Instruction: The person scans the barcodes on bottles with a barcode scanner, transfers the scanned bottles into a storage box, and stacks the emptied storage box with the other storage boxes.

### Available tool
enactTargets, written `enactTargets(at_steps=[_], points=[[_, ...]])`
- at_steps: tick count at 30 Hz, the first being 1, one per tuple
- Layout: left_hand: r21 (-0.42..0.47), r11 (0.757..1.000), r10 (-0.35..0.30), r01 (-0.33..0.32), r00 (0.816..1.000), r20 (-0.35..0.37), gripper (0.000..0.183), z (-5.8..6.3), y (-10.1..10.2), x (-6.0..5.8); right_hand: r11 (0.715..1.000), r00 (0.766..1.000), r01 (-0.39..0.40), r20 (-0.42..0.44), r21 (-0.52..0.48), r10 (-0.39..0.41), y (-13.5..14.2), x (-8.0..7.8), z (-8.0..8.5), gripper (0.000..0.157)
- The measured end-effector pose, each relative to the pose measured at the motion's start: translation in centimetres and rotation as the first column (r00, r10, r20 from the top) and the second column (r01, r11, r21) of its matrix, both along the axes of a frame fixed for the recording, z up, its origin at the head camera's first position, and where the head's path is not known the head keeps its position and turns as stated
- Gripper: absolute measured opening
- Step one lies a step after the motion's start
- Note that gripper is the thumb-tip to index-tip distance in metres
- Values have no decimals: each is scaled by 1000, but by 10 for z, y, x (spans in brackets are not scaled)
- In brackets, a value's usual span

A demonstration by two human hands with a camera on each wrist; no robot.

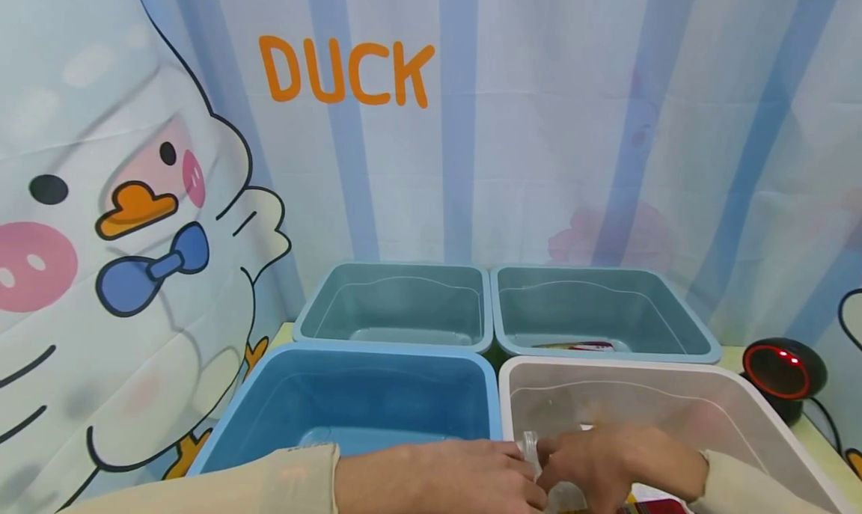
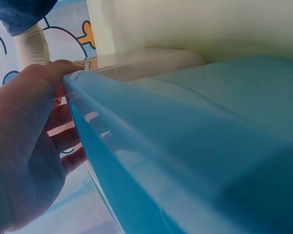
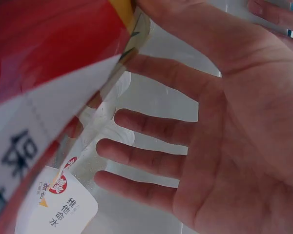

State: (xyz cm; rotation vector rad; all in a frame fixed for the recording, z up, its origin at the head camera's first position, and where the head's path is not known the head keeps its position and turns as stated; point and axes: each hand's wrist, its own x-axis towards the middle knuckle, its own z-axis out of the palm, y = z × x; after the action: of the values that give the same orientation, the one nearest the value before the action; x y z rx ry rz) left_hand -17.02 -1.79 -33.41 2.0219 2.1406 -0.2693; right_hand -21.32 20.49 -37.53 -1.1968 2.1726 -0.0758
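Observation:
In the head view my left hand (image 1: pixel 438 475) reaches across the rim of the blue bin (image 1: pixel 500 405) toward the pinkish-white bin (image 1: pixel 673 372). In the left wrist view its thumb lies along the blue rim, and its fingertips are hidden behind it. Inside the pinkish-white bin, my right hand (image 1: pixel 609 458) is blurred; the right wrist view shows its fingers spread and fairly straight. A clear plastic bottle (image 1: pixel 530 448) stands out between both hands. Close to my right palm is a red-and-white package (image 3: pixel 58 58); the contact is unclear. Below it lies a white label (image 3: pixel 63 207) with Chinese characters.
Behind stand two grey-green bins, the left one (image 1: pixel 397 304) and the right one (image 1: pixel 592 304), which holds a flat red-and-yellow packet (image 1: pixel 579 346). A black round device (image 1: pixel 784 372) with red lights sits at the right. A duck-print curtain (image 1: pixel 525 125) hangs behind.

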Motion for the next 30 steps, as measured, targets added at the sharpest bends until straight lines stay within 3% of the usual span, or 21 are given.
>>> enactTargets(at_steps=[5,11,15,20,24,30], points=[[8,1000,-2,2,1000,-3,48,-3,-1,-1,998,1000,7,-3,56,-7,0,2,0,43],[9,1000,11,-11,1000,-15,47,-6,-3,-1,995,1000,-19,7,100,19,0,2,0,40],[26,1000,2,-1,1000,-22,45,-7,-5,-2,993,997,-75,6,88,75,0,0,0,40],[43,999,7,-7,1000,-11,48,-9,-8,-2,995,993,-96,64,28,94,3,-4,5,45],[50,999,-16,18,999,-35,45,-10,-8,-3,999,992,-30,121,13,28,7,-5,11,48],[74,997,-30,28,999,23,43,-11,-11,-4,995,974,94,210,-30,-85,15,-6,21,43]])
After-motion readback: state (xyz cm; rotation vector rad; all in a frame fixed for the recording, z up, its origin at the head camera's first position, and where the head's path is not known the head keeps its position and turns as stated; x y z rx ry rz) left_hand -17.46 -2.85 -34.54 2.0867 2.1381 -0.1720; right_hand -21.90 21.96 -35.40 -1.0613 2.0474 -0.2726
